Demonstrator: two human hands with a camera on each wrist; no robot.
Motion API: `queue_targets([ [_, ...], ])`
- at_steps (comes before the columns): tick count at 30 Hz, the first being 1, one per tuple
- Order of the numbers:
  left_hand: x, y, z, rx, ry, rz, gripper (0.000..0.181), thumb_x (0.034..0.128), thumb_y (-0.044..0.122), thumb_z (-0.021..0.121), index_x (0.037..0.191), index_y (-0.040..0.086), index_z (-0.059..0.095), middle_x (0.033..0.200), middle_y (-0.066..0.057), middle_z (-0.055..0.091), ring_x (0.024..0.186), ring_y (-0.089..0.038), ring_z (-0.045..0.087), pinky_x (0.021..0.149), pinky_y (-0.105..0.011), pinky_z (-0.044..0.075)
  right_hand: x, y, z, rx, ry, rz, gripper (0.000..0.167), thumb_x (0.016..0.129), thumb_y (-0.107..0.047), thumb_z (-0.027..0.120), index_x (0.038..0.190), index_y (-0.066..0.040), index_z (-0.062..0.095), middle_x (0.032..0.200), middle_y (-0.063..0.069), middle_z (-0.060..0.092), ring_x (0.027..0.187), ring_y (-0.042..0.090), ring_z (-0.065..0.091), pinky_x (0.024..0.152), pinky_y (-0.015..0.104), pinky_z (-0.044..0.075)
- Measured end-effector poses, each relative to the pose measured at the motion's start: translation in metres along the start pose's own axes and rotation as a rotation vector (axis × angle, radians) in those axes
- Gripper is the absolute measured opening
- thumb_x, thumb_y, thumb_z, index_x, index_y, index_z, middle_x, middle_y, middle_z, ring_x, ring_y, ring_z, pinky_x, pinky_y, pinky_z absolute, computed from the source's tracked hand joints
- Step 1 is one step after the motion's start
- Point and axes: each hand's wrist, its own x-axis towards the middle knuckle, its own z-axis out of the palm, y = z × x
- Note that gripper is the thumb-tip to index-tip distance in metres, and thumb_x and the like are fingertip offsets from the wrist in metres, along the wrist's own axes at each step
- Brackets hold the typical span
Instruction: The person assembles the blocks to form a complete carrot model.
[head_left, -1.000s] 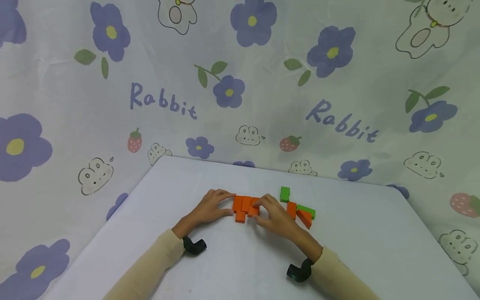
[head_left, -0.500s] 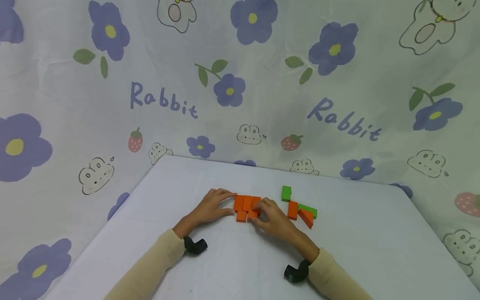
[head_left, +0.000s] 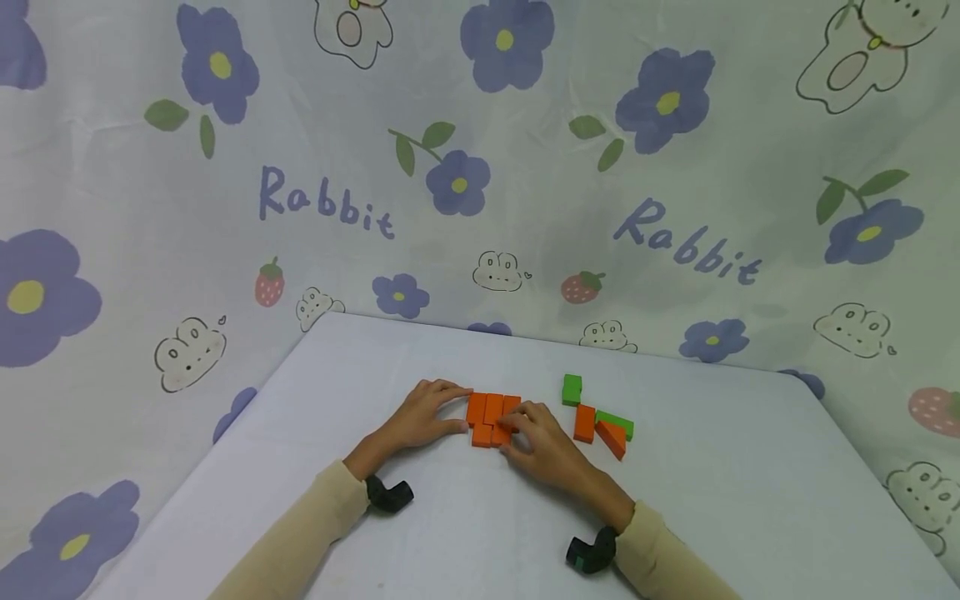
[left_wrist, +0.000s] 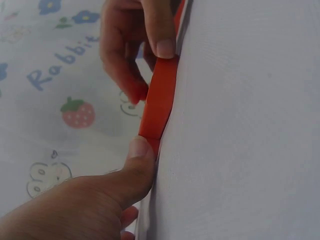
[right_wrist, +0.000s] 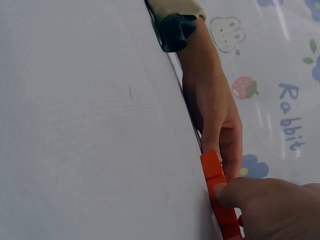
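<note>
Several orange toy blocks [head_left: 492, 408] lie packed together in two rows on the white table. My right hand [head_left: 555, 451] pinches the right-hand block [head_left: 498, 437] of the near row between thumb and fingers, against its neighbour [head_left: 482, 435]. At the group's left edge, my left hand [head_left: 420, 414] touches the blocks with thumb and index fingertips. The left wrist view has the left thumb [left_wrist: 139, 151] on one end of an orange block [left_wrist: 160, 100], the right hand [left_wrist: 160, 27] at the other end. Fingers partly hide the blocks in both wrist views.
Right of the right hand lie an upright-lying orange rectangular block [head_left: 584, 423], an orange triangular block [head_left: 612, 438], a long green block [head_left: 620, 426] and a smaller green block [head_left: 572, 389]. A printed curtain [head_left: 420, 250] stands behind the table [head_left: 465, 533].
My right hand has shifted slightly left and nearer, bringing its orange block against the near-row neighbour and closing the gap between them. The left hand has stayed put.
</note>
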Motion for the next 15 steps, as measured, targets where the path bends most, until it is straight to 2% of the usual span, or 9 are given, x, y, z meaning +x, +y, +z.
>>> queue_targets([
  [5,-0.0005,-0.0001,-0.0003,-0.002,-0.003,-0.006,0.062,0.0880,0.045,0.074,0.143,0.022,0.056,0.141,-0.007,0.056,0.123,-0.029,0.048,0.102,-0.052,0.043,-0.0002,-0.0005,0.0002,-0.016,-0.005,-0.006,0.043,0.089,-0.026,0.077,0.130,-0.013,0.068,0.119,0.000,0.059,0.114,0.017,0.052,0.097,0.037,0.051],
  [15,0.0009,-0.0026,0.0010,0.006,-0.018,-0.019,0.063,0.0879,0.046,0.073,0.145,0.026,0.054,0.142,-0.006,0.055,0.123,-0.028,0.047,0.102,-0.048,0.043,0.0002,0.0024,0.0025,-0.020,0.010,-0.018,0.040,0.089,-0.026,0.077,0.126,-0.012,0.070,0.119,0.000,0.059,0.114,0.016,0.052,0.097,0.036,0.051],
])
